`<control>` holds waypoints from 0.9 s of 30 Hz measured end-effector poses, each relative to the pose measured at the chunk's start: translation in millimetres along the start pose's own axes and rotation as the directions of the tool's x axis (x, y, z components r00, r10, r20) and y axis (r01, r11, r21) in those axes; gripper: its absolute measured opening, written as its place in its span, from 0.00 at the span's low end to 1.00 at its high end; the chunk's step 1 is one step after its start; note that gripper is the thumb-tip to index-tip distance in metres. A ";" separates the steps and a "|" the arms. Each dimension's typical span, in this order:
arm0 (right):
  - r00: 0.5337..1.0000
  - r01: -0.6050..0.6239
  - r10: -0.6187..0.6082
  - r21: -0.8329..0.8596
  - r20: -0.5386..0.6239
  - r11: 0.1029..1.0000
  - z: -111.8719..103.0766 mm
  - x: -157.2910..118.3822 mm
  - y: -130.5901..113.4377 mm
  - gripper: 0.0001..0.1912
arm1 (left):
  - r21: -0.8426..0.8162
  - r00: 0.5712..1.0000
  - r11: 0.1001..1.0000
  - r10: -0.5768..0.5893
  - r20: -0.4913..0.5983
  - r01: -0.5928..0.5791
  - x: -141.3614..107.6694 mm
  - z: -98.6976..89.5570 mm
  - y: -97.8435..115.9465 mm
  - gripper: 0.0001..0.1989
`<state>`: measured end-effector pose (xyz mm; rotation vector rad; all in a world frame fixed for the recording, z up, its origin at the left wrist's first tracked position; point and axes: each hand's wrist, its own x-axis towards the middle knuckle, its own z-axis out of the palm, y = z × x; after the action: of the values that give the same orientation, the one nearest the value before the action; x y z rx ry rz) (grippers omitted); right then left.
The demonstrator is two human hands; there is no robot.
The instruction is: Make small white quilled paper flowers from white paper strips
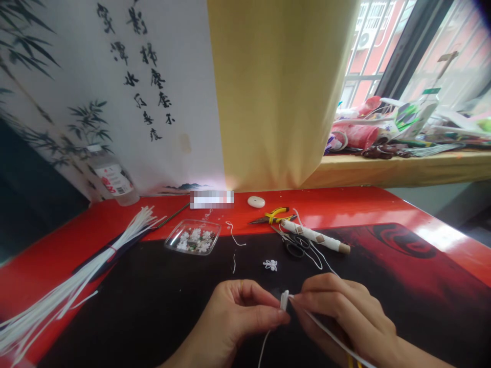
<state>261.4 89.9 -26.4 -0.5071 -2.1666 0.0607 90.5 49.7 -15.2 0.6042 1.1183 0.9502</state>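
Observation:
Between the thumb and index finger of my left hand (233, 317) is a small upright bundle of folded white cord (284, 301). My right hand (347, 309) meets it from the other side, its fingertips pinching the white cord where it leaves the bundle. One length of cord (330, 332) trails below my right hand, and a loose tail (264, 345) hangs under my left. Just beyond my hands, a small white knotted ornament (270, 265) lies on the black mat (153, 306).
White cord wound on a stick (316, 237) lies behind my right hand, beside black-handled scissors (294, 248) and yellow-handled pliers (276, 214). Left are a clear dish (169, 242) of white flower pieces, a bundle of white strands (109, 250) and a bottle (115, 179). An oval cream object (256, 202) sits behind.

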 end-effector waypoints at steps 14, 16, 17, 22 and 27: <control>0.968 0.240 -0.242 0.032 0.067 0.970 4.6 -13.9 17.1 0.17 | -0.077 0.999 0.996 0.039 -0.021 -0.040 -2.3 -1.9 -0.9 0.06; 0.961 0.254 -0.254 0.016 0.111 0.967 2.7 -14.6 19.3 0.18 | -0.067 0.998 0.996 0.055 -0.020 -0.056 -2.3 -2.3 -0.6 0.06; 0.957 0.260 -0.258 0.007 0.133 0.966 1.5 -14.3 20.0 0.18 | -0.055 0.998 0.997 0.062 -0.019 -0.063 -2.2 -2.5 -0.4 0.06; 0.935 0.308 -0.296 -0.033 0.196 0.951 -1.4 -11.1 20.8 0.19 | 0.003 0.996 0.996 0.086 -0.039 -0.086 -4.2 -1.7 1.0 0.05; 0.938 0.310 -0.290 -0.082 0.190 0.947 0.8 -13.4 20.5 0.19 | 0.058 0.984 0.985 0.168 -0.062 -0.165 -7.6 1.3 0.9 0.04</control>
<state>274.7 103.7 -41.6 -0.2326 -2.4076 -0.1906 90.4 43.5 -10.4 0.7221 1.1689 1.0941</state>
